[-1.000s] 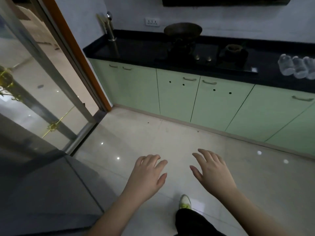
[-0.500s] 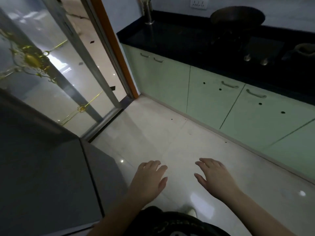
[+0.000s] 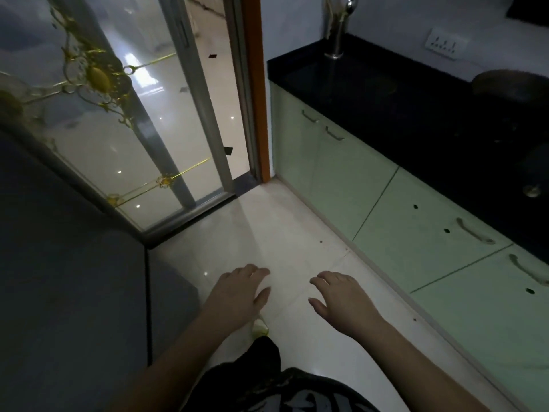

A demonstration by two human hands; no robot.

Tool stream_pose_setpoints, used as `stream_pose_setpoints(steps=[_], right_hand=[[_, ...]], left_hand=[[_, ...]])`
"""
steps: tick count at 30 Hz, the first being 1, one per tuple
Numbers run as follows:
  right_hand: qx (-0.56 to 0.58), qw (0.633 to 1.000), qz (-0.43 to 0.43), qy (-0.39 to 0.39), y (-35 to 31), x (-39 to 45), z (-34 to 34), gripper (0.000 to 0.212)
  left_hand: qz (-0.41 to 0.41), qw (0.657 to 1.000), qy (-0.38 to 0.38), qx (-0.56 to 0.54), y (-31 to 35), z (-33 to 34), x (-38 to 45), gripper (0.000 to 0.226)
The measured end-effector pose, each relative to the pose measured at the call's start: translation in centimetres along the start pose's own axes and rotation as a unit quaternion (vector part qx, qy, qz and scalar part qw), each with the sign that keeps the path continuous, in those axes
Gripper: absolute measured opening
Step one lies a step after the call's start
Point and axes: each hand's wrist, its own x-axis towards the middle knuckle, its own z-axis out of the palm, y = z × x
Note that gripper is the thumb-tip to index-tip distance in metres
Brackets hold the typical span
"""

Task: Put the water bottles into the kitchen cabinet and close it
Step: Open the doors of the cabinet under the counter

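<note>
Hovering palm-down over the pale floor tiles (image 3: 297, 233), the left hand (image 3: 237, 295) and the right hand (image 3: 344, 301) both hang empty, each grip loose with fingers relaxed and slightly spread, touching nothing. No water bottles show anywhere in this view, so where they stand cannot be told from here. Along the right side runs the row of pale green kitchen cabinet doors (image 3: 416, 233), every visible one closed, with metal handles (image 3: 472, 230) near their top edges under the black bench (image 3: 416, 114). A tap (image 3: 337, 28) rises at the far end of the bench, a wall socket (image 3: 445, 46) sits behind it, and a dark pan (image 3: 511, 84) shows at the right edge. To the left is a glass sliding door (image 3: 118, 114) with gold ornament, set beside an orange frame (image 3: 255, 84). By my judgement the task is barely begun: the bottles must be found first and a door pulled open by its handle. Bottles of water would likely be fairly heavy if full, smooth and possibly slippery, and thin plastic walls would dent under a hard squeeze; wrapping the fingers round the middle of the body, or just below the neck, seems the safest hold.
</note>
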Motion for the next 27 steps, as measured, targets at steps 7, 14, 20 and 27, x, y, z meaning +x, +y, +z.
stream_pose_setpoints(steps=[7,14,20,27], right_hand=[[0.004,0.999,0.035,0.006,1.3,13.2,-3.9,0.048],[0.027,0.991,0.129,0.030,4.9,23.2,-8.6,0.047],[0.034,0.986,0.159,0.032,12.0,31.2,-10.9,0.048],[0.102,0.977,0.186,-0.025,19.8,39.8,-11.6,0.047]], left_hand=[[0.018,1.000,-0.024,0.005,-7.4,-4.8,10.8,0.059],[0.052,0.998,-0.041,0.002,-11.4,-7.6,22.0,0.062],[0.090,0.995,-0.052,0.008,-11.2,-6.8,35.0,0.052],[0.112,0.983,-0.142,0.031,-9.6,-6.4,48.7,0.041]])
